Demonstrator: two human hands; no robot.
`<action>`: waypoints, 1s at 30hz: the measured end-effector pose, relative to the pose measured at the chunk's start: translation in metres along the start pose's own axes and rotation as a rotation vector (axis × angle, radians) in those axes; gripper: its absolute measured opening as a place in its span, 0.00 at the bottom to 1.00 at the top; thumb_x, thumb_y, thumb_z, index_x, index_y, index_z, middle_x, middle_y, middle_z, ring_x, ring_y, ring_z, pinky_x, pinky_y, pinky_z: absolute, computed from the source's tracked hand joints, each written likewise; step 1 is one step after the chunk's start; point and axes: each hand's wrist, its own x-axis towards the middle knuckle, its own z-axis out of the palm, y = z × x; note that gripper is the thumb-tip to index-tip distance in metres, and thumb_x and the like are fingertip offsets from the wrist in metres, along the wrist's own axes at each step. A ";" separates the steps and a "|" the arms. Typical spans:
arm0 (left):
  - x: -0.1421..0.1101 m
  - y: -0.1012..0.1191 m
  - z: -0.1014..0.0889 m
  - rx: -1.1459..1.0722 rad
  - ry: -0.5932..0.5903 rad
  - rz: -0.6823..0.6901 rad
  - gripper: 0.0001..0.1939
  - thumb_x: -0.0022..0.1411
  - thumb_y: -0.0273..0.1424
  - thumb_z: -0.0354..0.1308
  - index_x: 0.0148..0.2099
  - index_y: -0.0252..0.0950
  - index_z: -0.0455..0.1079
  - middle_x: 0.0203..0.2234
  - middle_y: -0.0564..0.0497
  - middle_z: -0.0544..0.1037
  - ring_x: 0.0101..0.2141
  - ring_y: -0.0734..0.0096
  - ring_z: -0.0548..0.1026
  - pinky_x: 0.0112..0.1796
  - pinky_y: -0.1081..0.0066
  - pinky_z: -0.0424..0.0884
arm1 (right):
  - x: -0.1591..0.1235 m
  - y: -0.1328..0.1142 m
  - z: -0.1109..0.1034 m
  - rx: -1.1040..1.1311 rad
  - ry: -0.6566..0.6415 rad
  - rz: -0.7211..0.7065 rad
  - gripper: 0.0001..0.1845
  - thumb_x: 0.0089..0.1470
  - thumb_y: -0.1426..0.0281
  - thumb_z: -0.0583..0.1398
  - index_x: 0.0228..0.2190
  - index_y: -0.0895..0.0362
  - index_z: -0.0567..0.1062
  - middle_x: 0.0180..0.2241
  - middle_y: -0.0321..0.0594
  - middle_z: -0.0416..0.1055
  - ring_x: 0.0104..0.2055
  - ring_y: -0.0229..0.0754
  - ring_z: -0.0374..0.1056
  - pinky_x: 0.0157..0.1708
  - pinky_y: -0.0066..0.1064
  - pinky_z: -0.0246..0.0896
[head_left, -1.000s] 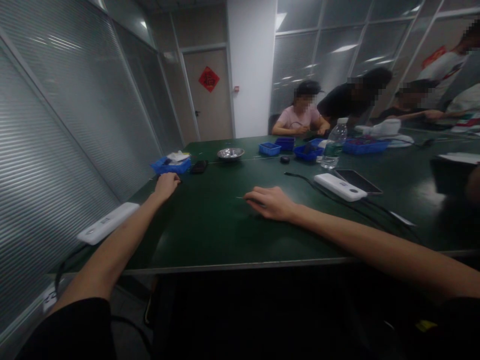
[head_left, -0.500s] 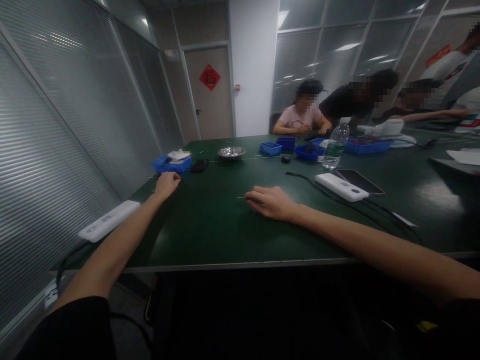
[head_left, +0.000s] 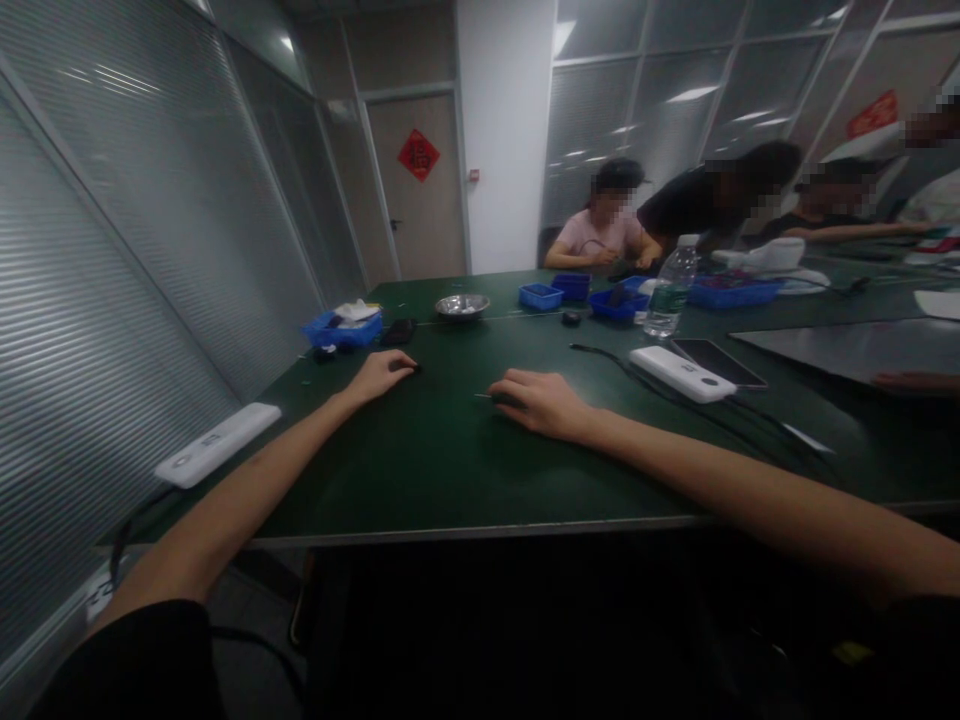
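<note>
One small dark piece (head_left: pixel 418 369) sits pinched in your left hand (head_left: pixel 377 377), over the green table (head_left: pixel 420 470); a light, steady hold suits it. Rightward, your right hand (head_left: pixel 538 402) grips a thin tool (head_left: pixel 482 396), tip pointing left, best guided with the wrist braced.

The bare left hand (head_left: pixel 375 378) has thumb and index finger nipped close at the tips, pointing right. Behind those fingers, the bare left forearm (head_left: pixel 270 480) slants back towards the body. Well apart to their right, the bare right hand (head_left: pixel 540 402) curls its fingers leftward, its right forearm (head_left: pixel 712 478) trailing behind them, rightward and bodyward.
</note>
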 end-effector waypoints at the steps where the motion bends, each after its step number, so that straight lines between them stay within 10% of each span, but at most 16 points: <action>1: 0.000 0.012 0.004 -0.040 -0.031 0.041 0.13 0.66 0.37 0.61 0.48 0.37 0.80 0.47 0.46 0.82 0.49 0.59 0.78 0.52 0.61 0.72 | 0.000 0.001 0.000 0.001 0.003 0.003 0.14 0.65 0.66 0.60 0.52 0.53 0.73 0.44 0.43 0.74 0.41 0.43 0.70 0.33 0.30 0.60; 11: -0.007 0.106 0.040 -0.333 -0.265 0.279 0.20 0.66 0.35 0.64 0.59 0.38 0.74 0.45 0.46 0.82 0.46 0.64 0.79 0.47 0.66 0.71 | 0.000 0.001 -0.001 0.002 -0.007 0.025 0.11 0.63 0.70 0.62 0.47 0.54 0.71 0.44 0.43 0.73 0.42 0.44 0.69 0.35 0.31 0.59; 30: -0.008 0.102 0.044 -0.435 -0.301 0.173 0.25 0.63 0.37 0.67 0.60 0.35 0.72 0.45 0.44 0.83 0.43 0.63 0.79 0.45 0.66 0.70 | 0.000 0.004 0.003 0.024 -0.048 0.015 0.12 0.65 0.66 0.60 0.49 0.54 0.71 0.44 0.44 0.74 0.43 0.45 0.70 0.37 0.32 0.61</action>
